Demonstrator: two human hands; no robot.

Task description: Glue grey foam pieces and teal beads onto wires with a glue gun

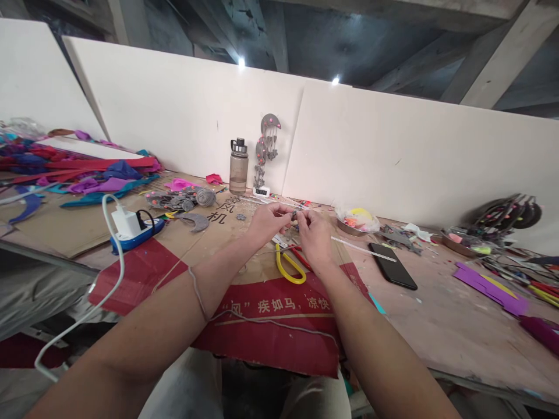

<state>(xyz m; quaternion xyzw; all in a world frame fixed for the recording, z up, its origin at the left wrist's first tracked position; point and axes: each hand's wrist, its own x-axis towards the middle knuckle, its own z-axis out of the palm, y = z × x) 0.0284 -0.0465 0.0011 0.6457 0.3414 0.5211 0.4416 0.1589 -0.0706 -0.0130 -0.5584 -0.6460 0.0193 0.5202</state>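
Note:
My left hand point(269, 224) and my right hand point(314, 235) meet over the cardboard, fingertips pinched around a small dark grey piece point(294, 215). Its exact shape is mostly hidden by the fingers. Grey yarn point(279, 322) crosses the red part of the cardboard and loops over my left forearm. Just below the hands lie yellow-handled scissors point(290, 270) and a tool with red handles point(302, 257). To the left are a grey crescent point(195, 221), a small grey cutout point(240, 217) and a ball of grey yarn point(206, 196).
A water bottle point(238, 169) stands by the white board, beside a hanging grey moon ornament point(271, 123). A blue power strip point(138, 234) with a white cable sits left. On the right are a black phone point(392, 266), a bowl point(356, 228) and purple pieces point(489, 289).

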